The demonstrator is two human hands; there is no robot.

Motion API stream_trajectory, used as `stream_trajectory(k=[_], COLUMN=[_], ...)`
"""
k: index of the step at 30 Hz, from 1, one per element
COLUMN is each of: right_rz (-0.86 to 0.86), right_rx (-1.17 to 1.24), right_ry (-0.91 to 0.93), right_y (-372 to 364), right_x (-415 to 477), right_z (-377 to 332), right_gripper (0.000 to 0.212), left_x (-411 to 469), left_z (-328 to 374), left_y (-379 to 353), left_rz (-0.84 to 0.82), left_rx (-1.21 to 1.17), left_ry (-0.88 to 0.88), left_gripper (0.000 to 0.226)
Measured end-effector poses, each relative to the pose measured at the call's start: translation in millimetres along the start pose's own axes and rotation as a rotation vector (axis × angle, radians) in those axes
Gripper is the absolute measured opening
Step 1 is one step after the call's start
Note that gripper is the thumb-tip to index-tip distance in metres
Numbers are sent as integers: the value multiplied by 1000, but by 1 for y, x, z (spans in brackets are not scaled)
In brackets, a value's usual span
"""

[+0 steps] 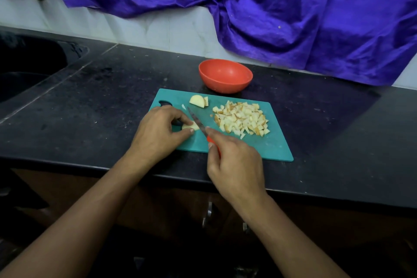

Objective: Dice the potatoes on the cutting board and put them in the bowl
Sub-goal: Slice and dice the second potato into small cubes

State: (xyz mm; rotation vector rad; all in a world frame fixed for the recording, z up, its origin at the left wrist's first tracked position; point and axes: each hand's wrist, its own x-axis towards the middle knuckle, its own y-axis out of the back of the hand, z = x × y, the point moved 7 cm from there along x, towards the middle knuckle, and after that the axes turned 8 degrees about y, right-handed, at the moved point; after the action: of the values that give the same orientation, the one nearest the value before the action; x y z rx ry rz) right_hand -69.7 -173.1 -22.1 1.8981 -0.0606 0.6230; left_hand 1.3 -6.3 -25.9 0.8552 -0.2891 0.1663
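Observation:
A teal cutting board lies on the black counter. My left hand pinches a small potato piece against the board's left part. My right hand grips a red-handled knife, and its blade rests against the right side of that piece. A pile of several diced potato cubes covers the board's right half. Another uncut potato chunk sits near the board's far edge. The red bowl stands just behind the board, and nothing shows inside it.
A dark sink is set into the black counter at the far left. A purple cloth hangs over the white tiled wall behind the bowl. The counter's front edge runs right under my wrists.

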Motion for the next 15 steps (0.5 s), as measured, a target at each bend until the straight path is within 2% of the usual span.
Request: stream_trajectory(k=[7,15], right_rz=[-75,-113], right_rx=[-99,-83], right_ry=[57,68], right_y=[-5,-1], right_x=[4,8], right_z=[-4,-3], right_gripper=[46,46], left_x=[-2,-7], left_z=[1,1], left_y=[2,7], left_rz=[12,29], left_rx=[-4,-4], left_ry=[26,43], left_gripper=[12,11])
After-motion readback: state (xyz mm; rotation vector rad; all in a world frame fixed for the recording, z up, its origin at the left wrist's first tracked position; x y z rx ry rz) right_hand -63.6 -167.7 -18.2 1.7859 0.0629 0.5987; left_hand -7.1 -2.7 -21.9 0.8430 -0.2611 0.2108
